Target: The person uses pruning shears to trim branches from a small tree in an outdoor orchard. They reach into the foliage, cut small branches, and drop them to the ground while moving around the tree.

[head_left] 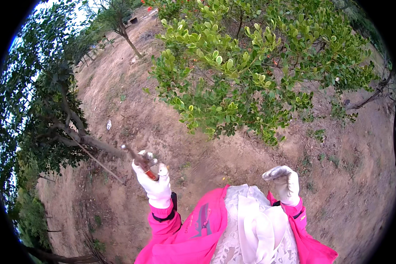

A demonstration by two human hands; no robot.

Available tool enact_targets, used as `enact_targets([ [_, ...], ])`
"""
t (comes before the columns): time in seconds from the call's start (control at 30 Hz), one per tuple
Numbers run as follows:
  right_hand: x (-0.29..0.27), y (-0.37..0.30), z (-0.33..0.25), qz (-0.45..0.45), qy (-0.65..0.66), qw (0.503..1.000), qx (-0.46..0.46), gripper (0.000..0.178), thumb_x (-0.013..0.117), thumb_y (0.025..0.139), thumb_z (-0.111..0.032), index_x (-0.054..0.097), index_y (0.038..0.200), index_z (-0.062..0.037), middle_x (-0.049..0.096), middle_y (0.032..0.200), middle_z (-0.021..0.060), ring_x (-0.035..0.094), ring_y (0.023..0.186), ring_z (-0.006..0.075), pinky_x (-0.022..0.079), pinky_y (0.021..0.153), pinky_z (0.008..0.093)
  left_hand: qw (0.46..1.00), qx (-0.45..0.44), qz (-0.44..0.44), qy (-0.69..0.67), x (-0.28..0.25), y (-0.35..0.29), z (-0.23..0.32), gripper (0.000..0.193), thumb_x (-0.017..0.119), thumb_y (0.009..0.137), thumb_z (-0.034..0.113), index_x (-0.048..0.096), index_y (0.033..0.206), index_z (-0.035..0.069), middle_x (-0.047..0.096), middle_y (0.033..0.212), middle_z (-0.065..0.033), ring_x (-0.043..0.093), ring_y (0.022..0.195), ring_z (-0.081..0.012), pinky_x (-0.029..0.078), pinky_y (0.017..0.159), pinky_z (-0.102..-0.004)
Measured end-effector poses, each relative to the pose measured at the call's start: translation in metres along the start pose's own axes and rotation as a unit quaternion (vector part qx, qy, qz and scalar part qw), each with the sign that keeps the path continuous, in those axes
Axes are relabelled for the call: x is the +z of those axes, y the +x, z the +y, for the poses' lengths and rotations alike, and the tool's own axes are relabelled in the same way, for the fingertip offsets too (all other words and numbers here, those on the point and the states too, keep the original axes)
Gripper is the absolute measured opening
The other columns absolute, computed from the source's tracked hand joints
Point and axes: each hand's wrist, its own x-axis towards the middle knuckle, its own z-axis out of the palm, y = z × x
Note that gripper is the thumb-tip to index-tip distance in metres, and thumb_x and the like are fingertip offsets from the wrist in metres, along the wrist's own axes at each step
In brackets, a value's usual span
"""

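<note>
My left hand [158,190], in a white glove, is closed around a slim tool [151,175] with an orange-red end and a dark brown shaft. Its pale tip points up and left, and motion blur hides its exact kind. On the other side, my right hand [287,185] wears a white glove with greyish, soiled fingers. Those fingers are loosely bent toward the left, with nothing visible in them. Both hands are held apart in front of my body, nearer to me than a leafy green bush [233,88] and not touching it.
Bare brown soil [198,163] slopes around me. A tree with a leaning trunk [99,144] stands at the left, beside a thin stick [99,163]. A small white scrap [109,125] lies on the ground. Farther back is a slender tree [130,42]; a bare branch [372,97] reaches in at right.
</note>
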Motion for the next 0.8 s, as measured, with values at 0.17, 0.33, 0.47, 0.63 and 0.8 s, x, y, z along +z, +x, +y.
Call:
enact_targets([
  [0.17,0.021,0.012,-0.008,-0.019,-0.008,0.999,0.026,0.055,0.055,0.091,-0.046,0.059,0.095,0.0086,0.063,0.096,0.0215,0.063,0.094,0.0311,0.051,0.083,0.0415,0.935,0.024,-0.169,0.311,0.018,-0.026,-0.012,0.061,0.075,0.067,0.011,0.045,0.119,-0.001,0.052,0.104,-0.0167,0.052,0.099,-0.0347,0.043,0.086,-0.0413],
  [0.33,0.026,0.013,-0.007,-0.036,-0.008,0.999,0.021,0.057,0.056,0.090,-0.048,0.059,0.095,0.0090,0.063,0.097,0.0215,0.063,0.094,0.0312,0.051,0.083,0.0411,0.925,0.001,-0.201,0.322,0.031,-0.041,-0.036,0.062,0.076,0.066,0.010,0.044,0.118,-0.001,0.052,0.106,-0.0174,0.051,0.101,-0.0369,0.042,0.087,-0.0441],
  [0.47,0.018,0.009,-0.001,-0.027,-0.005,0.999,0.019,0.057,0.055,0.091,-0.047,0.058,0.095,0.0091,0.063,0.096,0.0211,0.064,0.093,0.0314,0.051,0.083,0.0406,0.921,-0.018,-0.209,0.329,0.044,-0.041,-0.035,0.064,0.077,0.068,0.017,0.044,0.119,-0.001,0.051,0.108,-0.0179,0.049,0.104,-0.0371,0.042,0.088,-0.0450],
  [0.63,0.015,0.006,0.001,-0.020,-0.001,1.000,0.014,0.056,0.054,0.091,-0.047,0.058,0.096,0.0088,0.063,0.095,0.0210,0.064,0.093,0.0315,0.052,0.082,0.0402,0.903,-0.080,-0.207,0.369,0.063,-0.033,-0.027,0.061,0.074,0.073,0.021,0.043,0.121,-0.002,0.052,0.113,-0.0185,0.050,0.107,-0.0367,0.042,0.091,-0.0439],
  [0.8,0.017,0.002,-0.001,-0.009,-0.007,1.000,0.001,0.057,0.054,0.091,-0.047,0.058,0.096,0.0089,0.063,0.096,0.0210,0.064,0.093,0.0315,0.052,0.082,0.0405,0.889,-0.095,-0.222,0.390,0.062,-0.033,-0.033,0.062,0.073,0.075,0.023,0.042,0.122,-0.002,0.052,0.115,-0.0187,0.049,0.109,-0.0362,0.042,0.092,-0.0433],
])
